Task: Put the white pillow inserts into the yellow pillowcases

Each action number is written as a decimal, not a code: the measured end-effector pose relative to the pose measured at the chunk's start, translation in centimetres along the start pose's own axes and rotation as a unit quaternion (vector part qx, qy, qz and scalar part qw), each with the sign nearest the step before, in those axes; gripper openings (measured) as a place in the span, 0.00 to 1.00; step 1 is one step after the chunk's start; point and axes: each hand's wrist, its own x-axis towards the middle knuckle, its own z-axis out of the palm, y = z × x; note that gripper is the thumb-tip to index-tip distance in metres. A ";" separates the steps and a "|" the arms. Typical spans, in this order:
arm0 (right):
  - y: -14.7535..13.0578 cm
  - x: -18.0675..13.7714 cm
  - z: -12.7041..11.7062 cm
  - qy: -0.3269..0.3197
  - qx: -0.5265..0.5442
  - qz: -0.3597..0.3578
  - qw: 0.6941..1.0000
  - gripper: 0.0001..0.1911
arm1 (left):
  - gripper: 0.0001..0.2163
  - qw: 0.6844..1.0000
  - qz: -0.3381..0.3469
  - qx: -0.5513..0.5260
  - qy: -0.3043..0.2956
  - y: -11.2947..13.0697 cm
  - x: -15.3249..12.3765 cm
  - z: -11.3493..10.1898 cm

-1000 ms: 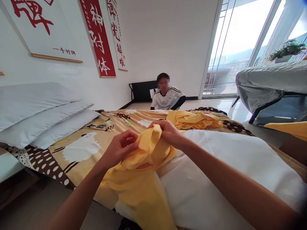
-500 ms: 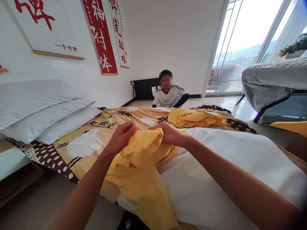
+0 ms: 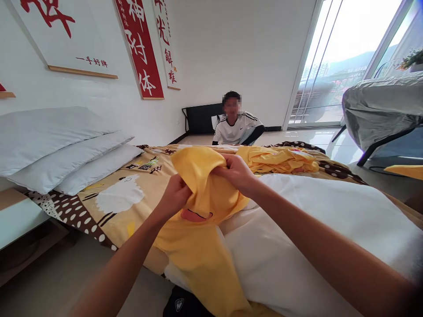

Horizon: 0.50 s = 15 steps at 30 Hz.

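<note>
A yellow cloth cover (image 3: 201, 229) hangs over the near edge of the bed, partly drawn over a white duvet or pillow (image 3: 297, 237). My left hand (image 3: 176, 196) is closed on a bunched fold of the yellow cloth at its left. Just above and to the right, my right hand (image 3: 236, 171) pinches the raised top edge of the same cloth. Both hands hold the cloth up off the white bedding.
Three grey-white pillows (image 3: 59, 149) are stacked at the left on a sheep-print bedspread (image 3: 122, 198). More crumpled yellow cloth (image 3: 280, 159) lies further back. A person in a white shirt (image 3: 236, 130) sits on the floor beyond the bed. A covered chair (image 3: 380, 110) stands at the right by the windows.
Both hands have lifted the yellow cloth higher, and a larger fold now stands up between them. The left hand moved under the cloth, the right hand rose slightly.
</note>
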 end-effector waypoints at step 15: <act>0.0 -0.5 -2.4 -0.003 -0.233 -0.055 0.971 0.20 | 0.05 0.986 -0.027 -0.128 0.102 -0.3 0.1 -0.3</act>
